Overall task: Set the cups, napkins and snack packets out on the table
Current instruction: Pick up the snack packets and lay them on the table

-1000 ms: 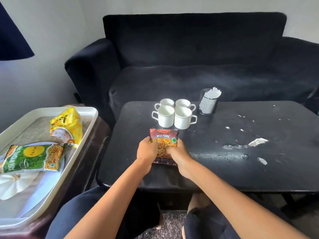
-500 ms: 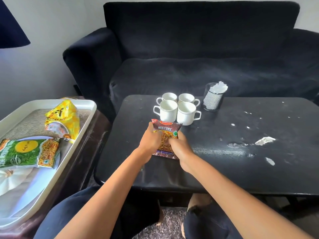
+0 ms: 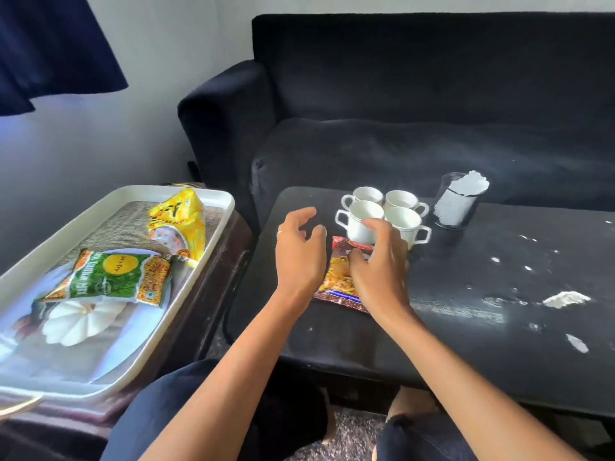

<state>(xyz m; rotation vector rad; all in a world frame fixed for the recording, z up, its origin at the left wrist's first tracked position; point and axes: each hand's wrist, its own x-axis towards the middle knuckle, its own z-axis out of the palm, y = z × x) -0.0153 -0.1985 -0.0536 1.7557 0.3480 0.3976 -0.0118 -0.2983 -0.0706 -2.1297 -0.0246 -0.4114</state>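
Note:
A red "mixture" snack packet (image 3: 337, 282) lies flat on the black table (image 3: 499, 327), just in front of several white cups (image 3: 397, 219) grouped together. My left hand (image 3: 299, 257) hovers left of the packet with loosely bent fingers, holding nothing. My right hand (image 3: 379, 271) is spread over the packet's right side and hides part of it; it grips nothing. A mesh holder with white napkins (image 3: 457, 202) stands right of the cups. On the white tray (image 3: 218, 207) at my left lie a yellow packet (image 3: 179, 221), a green packet (image 3: 109, 276) and a white fan-folded napkin (image 3: 80, 322).
A dark sofa (image 3: 416, 111) stands right behind the table. The tray sits on a dark side table (image 3: 213, 294) close to the table's left edge. White scraps (image 3: 565, 298) are scattered on the table's right half. My knees are below the front edge.
Both hands held the red packet before; now they have let go and lifted off it, the left moving left. The view has turned left, showing more of the tray.

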